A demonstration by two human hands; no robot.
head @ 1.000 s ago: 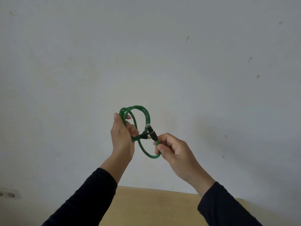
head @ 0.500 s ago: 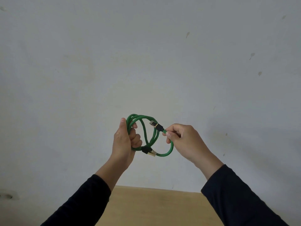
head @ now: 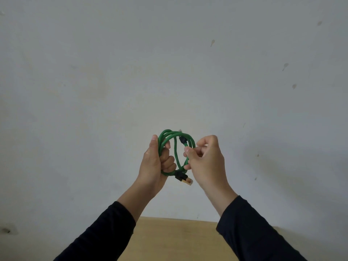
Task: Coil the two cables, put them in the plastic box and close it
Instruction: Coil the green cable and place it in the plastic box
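Green cable (head: 176, 147) coiled upright, long axis vertical, gold plug (head: 187, 181) aiming down-right; left hand (head: 155, 162) fisted round loops, right hand (head: 206, 161) pinching coil's right side.

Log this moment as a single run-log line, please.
stage: coiling | left hand: grips green cable coil | right hand: pinches loop | box: not in view

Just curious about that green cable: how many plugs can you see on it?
2: one plug hangs below the left hand; another plug sits atop the coil.
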